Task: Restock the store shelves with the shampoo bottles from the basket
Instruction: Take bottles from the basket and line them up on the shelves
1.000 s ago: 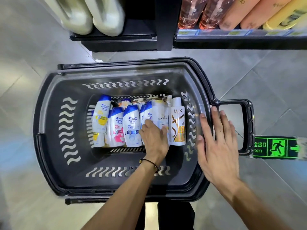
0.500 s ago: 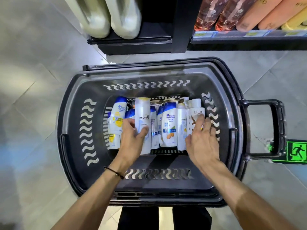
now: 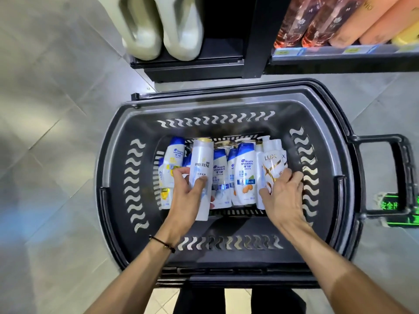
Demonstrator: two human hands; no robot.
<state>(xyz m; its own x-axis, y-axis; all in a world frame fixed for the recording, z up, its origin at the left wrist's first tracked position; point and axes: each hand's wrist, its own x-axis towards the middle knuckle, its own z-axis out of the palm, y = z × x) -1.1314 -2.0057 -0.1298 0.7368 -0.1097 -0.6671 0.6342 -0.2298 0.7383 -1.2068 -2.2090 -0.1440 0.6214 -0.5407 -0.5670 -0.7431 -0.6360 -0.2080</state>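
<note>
A black plastic basket [image 3: 113, 177] stands on the floor in front of the shelves. Several shampoo bottles lie in its bottom. My left hand [image 3: 189, 200] grips a tall white Pantene bottle [image 3: 202, 162], raised above the others. My right hand [image 3: 282, 196] grips a white and gold Lux bottle [image 3: 271, 165] at the right end of the row. Between them lie blue-capped Head & Shoulders bottles [image 3: 244, 175]. Another with a yellow label [image 3: 173, 162] lies at the far left.
The basket's pull handle [image 3: 405, 175] sticks out to the right. A black shelf unit [image 3: 251, 41] stands just beyond the basket, with two pale jugs [image 3: 163, 35] at left and pink and orange bottles [image 3: 317, 23] at right. A green exit sign [image 3: 390, 205] marks the floor.
My right hand left the basket rim, reached inside and took hold of the Lux bottle. My left hand closed round the Pantene bottle and lifted it. The view shifted left.
</note>
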